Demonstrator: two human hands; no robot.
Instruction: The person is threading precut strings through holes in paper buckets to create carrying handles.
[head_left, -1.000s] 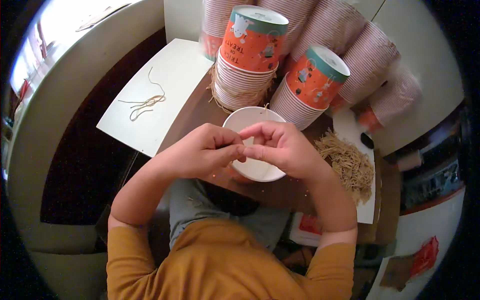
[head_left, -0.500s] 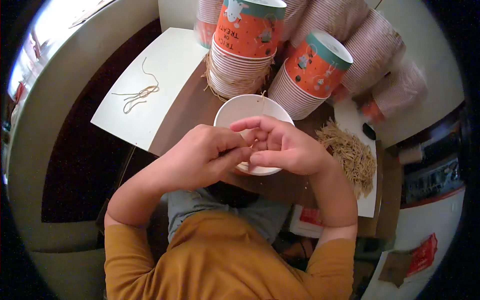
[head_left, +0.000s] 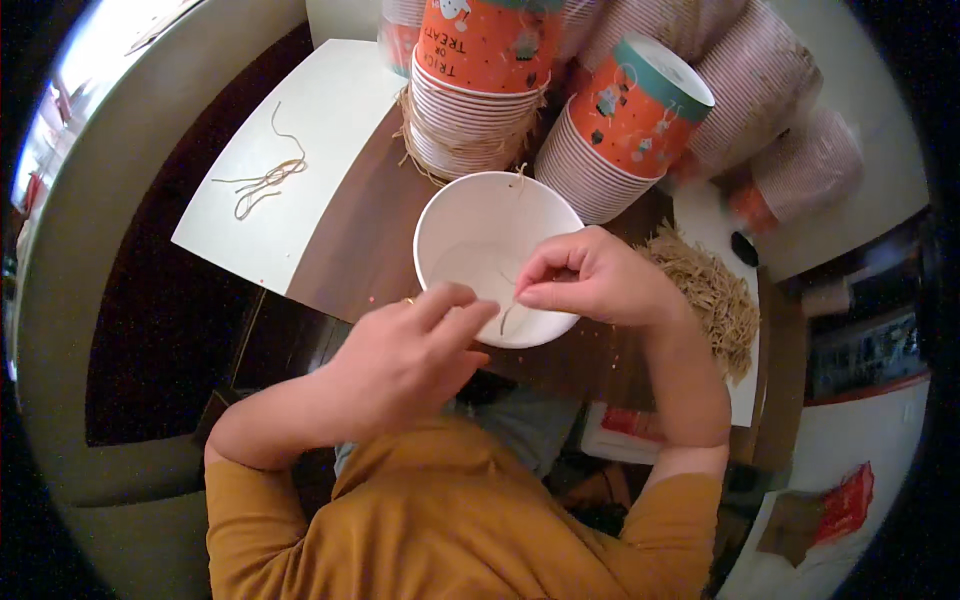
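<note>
A white-lined paper bucket (head_left: 450, 225) stands at the table's edge before me, its mouth facing up. A small knotted bit of twine sticks up at its far rim. My right hand (head_left: 590, 280) is at the near right of the bucket's mouth, thumb and forefinger pinching a short, thin piece of twine (head_left: 505, 318). My left hand (head_left: 415, 345) hovers at the near left rim, slightly blurred. Its fingers are stretched out and apart, with nothing visible in them, and the fingertips lie close to the twine.
Stacks of upturned orange paper buckets (head_left: 645, 105) stand behind, one ringed with twine. Wrapped bucket stacks (head_left: 740, 85) lean at the back right. A heap of cut twine (head_left: 705, 295) lies right; loose strands (head_left: 265, 180) lie on the white board (head_left: 335, 90) at left.
My hands have drawn apart; the left moved down and its fingers opened. The right hand has closed into a pinch, and the twine between them has come into view.
</note>
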